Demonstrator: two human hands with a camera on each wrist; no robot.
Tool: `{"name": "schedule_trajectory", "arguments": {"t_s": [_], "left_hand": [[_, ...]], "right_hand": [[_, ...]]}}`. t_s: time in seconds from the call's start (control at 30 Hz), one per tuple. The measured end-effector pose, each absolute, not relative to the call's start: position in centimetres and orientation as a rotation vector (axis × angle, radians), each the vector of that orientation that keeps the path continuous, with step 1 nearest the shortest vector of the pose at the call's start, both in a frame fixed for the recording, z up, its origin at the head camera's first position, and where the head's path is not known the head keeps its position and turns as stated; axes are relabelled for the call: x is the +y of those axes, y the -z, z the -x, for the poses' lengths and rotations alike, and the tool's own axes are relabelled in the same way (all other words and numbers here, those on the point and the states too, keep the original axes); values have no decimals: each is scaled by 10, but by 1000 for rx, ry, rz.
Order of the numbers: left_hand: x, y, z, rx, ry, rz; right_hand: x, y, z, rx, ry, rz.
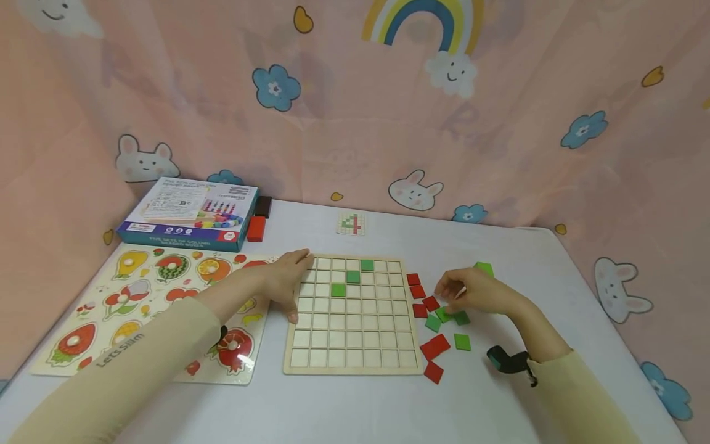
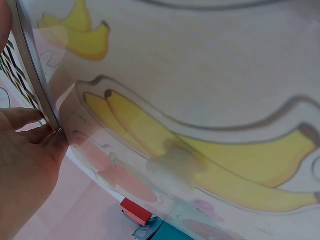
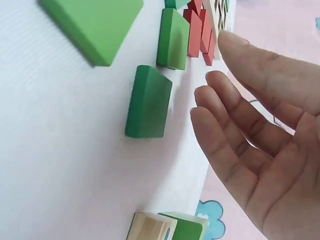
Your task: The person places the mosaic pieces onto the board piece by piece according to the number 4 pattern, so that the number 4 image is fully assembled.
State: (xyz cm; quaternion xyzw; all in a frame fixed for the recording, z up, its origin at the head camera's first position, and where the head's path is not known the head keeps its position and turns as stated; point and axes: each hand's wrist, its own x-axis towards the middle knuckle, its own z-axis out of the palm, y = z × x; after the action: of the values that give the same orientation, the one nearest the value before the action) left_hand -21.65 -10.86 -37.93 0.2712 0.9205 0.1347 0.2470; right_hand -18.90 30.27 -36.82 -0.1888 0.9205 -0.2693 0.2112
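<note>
- Your left hand (image 1: pixel 285 280) rests flat on the left edge of the grid board (image 1: pixel 353 361), fingers straight, thumb down along the frame; it grips nothing.
- Your right hand (image 1: pixel 471 291) hangs over the loose tiles at the board's right side. The right wrist view shows its fingers (image 3: pixel 227 120) relaxed and slightly bent, holding nothing, just beside a green tile (image 3: pixel 148 102).
- The board lies mid-counter, nearer the front edge. Three green tiles sit in its upper rows in a diagonal step: (image 1: pixel 367 265), (image 1: pixel 353 277), (image 1: pixel 338 290).
- Red tiles (image 1: pixel 435 346) and green tiles (image 1: pixel 462 341) lie scattered on the counter (image 1: pixel 499 407) between the board and the right edge; one more green piece (image 1: pixel 484 267) shows behind your right hand.
- A fruit puzzle (image 1: pixel 127 296) lies toward the left edge, partly under your left forearm; the left wrist view shows its painted bananas (image 2: pixel 200 150) close up.
- A blue box (image 1: pixel 191 213) stands near the back left corner, with a red block (image 1: pixel 256 228) and a dark block (image 1: pixel 263 205) beside it.
- A small pattern card (image 1: pixel 350 224) lies near the back edge, behind the board.
- The counter is covered in white; a pink curtain (image 1: pixel 527 154) printed with rabbits, flowers, clouds and a rainbow closes it in at the back and both sides.
</note>
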Motion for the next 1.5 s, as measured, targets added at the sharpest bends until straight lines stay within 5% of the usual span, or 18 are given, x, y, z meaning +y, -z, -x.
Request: {"name": "schedule_trajectory", "arguments": {"t_s": [1.07,1.5], "left_hand": [[-107,382,217,2517,-373,-744],[-108,382,217,2519,-377,-735]], "right_hand": [[293,365,188,2623,599,426],[237,368,198,2699,845,595]]}}
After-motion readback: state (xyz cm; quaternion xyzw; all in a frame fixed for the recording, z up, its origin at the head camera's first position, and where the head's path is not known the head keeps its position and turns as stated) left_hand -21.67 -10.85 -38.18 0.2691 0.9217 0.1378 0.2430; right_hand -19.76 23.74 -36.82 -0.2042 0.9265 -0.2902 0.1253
